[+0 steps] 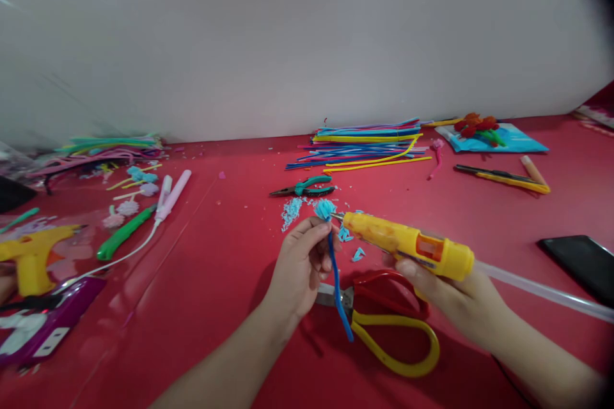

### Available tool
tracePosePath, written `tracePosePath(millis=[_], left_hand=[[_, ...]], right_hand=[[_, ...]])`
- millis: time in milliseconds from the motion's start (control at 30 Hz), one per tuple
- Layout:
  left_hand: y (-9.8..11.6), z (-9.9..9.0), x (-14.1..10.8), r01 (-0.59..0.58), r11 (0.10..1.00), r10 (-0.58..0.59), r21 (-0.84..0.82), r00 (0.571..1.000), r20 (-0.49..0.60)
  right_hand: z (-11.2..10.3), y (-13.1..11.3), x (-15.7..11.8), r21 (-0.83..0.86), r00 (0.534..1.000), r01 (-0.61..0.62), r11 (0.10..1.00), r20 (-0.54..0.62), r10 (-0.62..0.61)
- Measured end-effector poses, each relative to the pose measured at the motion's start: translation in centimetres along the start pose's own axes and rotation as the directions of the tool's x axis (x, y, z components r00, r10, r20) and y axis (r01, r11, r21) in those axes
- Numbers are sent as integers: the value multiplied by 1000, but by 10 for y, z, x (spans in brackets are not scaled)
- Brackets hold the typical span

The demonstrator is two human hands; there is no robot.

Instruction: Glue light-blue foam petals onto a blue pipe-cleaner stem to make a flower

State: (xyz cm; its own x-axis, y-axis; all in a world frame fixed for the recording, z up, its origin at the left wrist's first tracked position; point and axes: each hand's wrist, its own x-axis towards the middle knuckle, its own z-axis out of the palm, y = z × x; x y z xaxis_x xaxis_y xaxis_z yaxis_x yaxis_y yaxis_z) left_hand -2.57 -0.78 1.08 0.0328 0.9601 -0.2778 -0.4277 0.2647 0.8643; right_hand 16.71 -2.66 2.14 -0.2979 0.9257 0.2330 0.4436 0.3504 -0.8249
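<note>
My left hand (304, 252) pinches a dark blue pipe cleaner (338, 284) just below the light blue fuzzy flower head (325, 208) at its top. The stem hangs down past my fingers. In my right hand (446, 294) is a yellow hot glue gun (398, 239), its nozzle at the right underside of the flower head; whether it touches I cannot tell. A clear glue stick trails from the gun's back end. Beneath my hands lie scissors (407, 345) with one red and one yellow handle. Light blue clippings (291, 212) and cut pieces (357, 254) lie around the flower head.
Teal pliers (307, 187) and a pipe cleaner bundle (364, 147) lie beyond my hands. To the right are a box cutter (503, 177), a blue packet (518, 138) and a phone (580, 265). Leftward are a second glue gun (38, 255), a green-handled knife (125, 233) and a purple power strip (71, 313).
</note>
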Motion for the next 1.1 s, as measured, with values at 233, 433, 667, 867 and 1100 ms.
tracePosePath(millis=[233, 433, 667, 867, 1100], left_hand=[[0, 0, 0, -9, 1000, 9, 4, 1000, 5], [1, 2, -1, 14, 1000, -14, 3, 1000, -6], [1, 1, 0, 12, 1000, -12, -2, 1000, 9], [1, 2, -1, 16, 1000, -16, -6, 1000, 0], [0, 0, -1, 8, 1000, -7, -8, 1000, 22]], right_hand=[[0, -2, 1, -60, 997, 75, 995, -23, -77], [2, -1, 2, -64, 999, 44, 997, 0, -44], [3, -1, 2, -90, 999, 26, 996, -22, -28], [3, 0, 2, -99, 999, 20, 995, -28, -23], [2, -1, 3, -99, 999, 17, 995, -27, -20]])
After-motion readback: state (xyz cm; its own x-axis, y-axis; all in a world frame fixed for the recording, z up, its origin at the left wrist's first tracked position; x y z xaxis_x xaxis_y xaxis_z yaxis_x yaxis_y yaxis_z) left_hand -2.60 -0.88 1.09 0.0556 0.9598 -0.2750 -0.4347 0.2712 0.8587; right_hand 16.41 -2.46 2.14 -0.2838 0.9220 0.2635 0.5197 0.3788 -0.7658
